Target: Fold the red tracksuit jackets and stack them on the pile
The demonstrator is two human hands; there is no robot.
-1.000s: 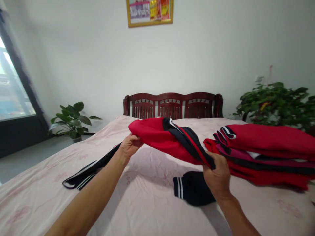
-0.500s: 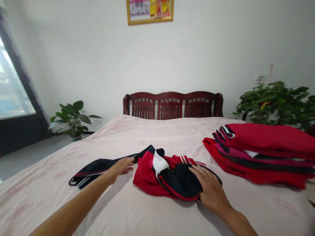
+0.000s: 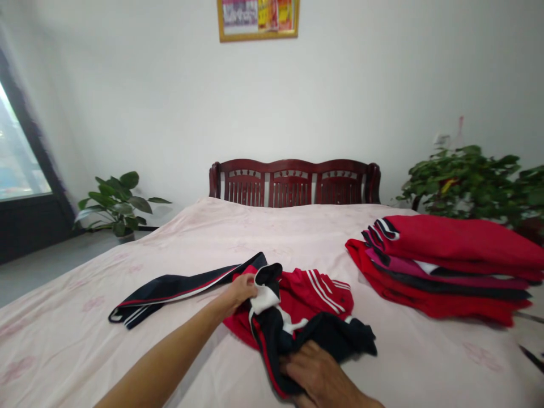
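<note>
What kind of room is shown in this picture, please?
Probably a bedroom in a home. A pale pink flowered sheet covers what looks like a wide bed, a carved wooden back, perhaps a headboard, stands behind it, and a stack of folded clothes lies on top.

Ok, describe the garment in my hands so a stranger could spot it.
On the pale pink bed, left of the folded stack, your left hand pinches a red and navy garment. Unlike the stack, it's rumpled and loose, one striped navy end stretching left.
</note>
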